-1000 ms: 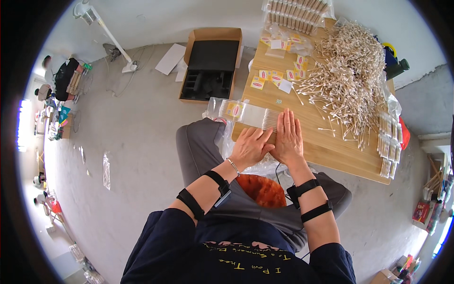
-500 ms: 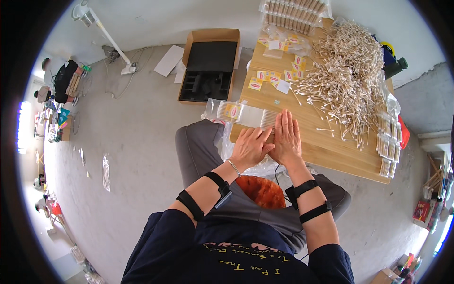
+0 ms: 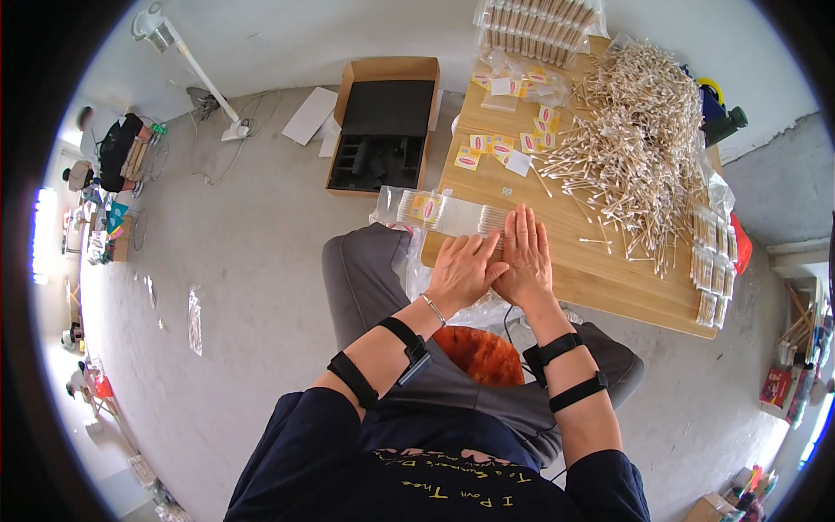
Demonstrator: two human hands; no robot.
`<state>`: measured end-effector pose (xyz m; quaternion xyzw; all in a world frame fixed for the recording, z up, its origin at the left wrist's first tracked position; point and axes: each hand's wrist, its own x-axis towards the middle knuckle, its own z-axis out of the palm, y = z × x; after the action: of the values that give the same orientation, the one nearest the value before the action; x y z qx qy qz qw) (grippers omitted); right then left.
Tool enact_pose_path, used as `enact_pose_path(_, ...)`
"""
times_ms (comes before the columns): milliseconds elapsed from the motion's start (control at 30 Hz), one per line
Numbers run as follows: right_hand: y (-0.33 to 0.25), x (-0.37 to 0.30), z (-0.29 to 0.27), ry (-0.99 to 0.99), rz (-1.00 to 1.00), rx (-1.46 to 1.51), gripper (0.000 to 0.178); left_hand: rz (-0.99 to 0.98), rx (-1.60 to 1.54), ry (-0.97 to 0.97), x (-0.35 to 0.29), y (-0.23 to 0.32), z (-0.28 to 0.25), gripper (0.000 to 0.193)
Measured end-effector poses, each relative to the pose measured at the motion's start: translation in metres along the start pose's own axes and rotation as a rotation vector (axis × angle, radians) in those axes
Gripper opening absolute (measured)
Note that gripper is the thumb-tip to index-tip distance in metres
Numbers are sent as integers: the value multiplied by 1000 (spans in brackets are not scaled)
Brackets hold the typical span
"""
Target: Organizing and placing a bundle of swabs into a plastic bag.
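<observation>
A row of cotton swabs lies side by side near the table's left front edge. My right hand rests flat along the right side of this row, its fingers straight and close together. My left hand is at the near ends of the swabs, fingers slightly bent and touching them, thumb against my right hand. Both hands partly cover the row. To its left, on the table edge, is a clear plastic bag with swabs and a yellow label card inside.
A large heap of loose swabs covers the table's right side. Packed swab bundles line the right edge; more packs stand at the back. Yellow cards are scattered mid-table. An open cardboard box is on the floor at left.
Almost nothing differs. Both hands stay pressed at the row of swabs, and the whole view has shifted very slightly.
</observation>
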<state>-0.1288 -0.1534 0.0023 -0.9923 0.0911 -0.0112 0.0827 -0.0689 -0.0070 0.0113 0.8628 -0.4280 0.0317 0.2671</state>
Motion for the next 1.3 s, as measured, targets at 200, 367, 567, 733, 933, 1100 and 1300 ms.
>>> enact_pose_path(200, -2, 1, -3, -22, 4, 11, 88, -8, -14, -5, 0, -2, 1, 59)
enact_pose_path(367, -1, 0, -3, -18, 1, -15, 85, -29, -26, 0, 6, 2, -2, 60)
enact_pose_path(567, 1, 0, 3, 21, -9, 3, 83, -27, 7, -36, 9, 1, 1, 64)
enact_pose_path(733, -2, 1, -5, -29, -3, 12, 80, -46, -23, -43, 11, 2, -3, 63)
enact_pose_path(933, -1, 0, -1, 12, -11, 19, 81, -89, -32, -96, 19, 3, -4, 63)
enact_pose_path(1100, -2, 1, 0, -4, -2, -3, 83, -87, -31, -100, 20, 2, -3, 61)
enact_pose_path(1300, 0, 0, 1, 11, -3, 15, 82, -117, -52, -123, 24, 6, -8, 61)
